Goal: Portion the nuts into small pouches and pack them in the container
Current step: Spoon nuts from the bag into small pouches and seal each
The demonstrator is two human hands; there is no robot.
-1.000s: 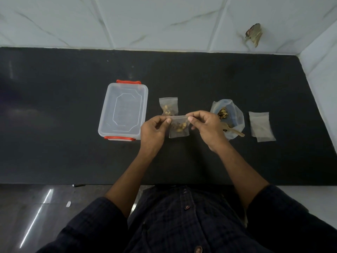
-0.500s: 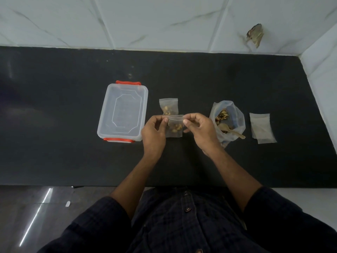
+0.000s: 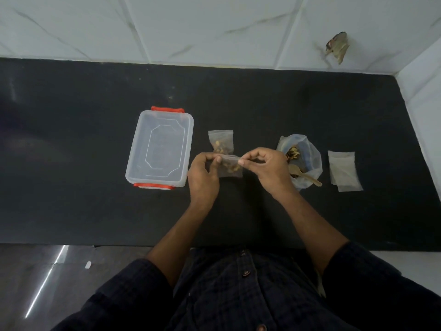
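Observation:
A small clear pouch [image 3: 231, 167] with nuts in it hangs between my hands. My left hand [image 3: 202, 174] pinches its top left corner and my right hand [image 3: 266, 167] pinches its top right edge. Just behind it a second filled pouch [image 3: 220, 142] lies flat on the black counter [image 3: 71, 199]. The clear container [image 3: 162, 149] with red clips sits to the left, its lid on. Right of my hands an open plastic bag of nuts [image 3: 303, 158] holds a wooden spoon [image 3: 304, 176].
Empty clear pouches [image 3: 343, 170] lie stacked at the right, close to the white side wall. A tiled wall rises behind the counter. The counter's front edge runs just before my body, with the floor lower left.
My hands have drawn closer together along the pouch's top edge and shifted slightly left. The other items have stayed put.

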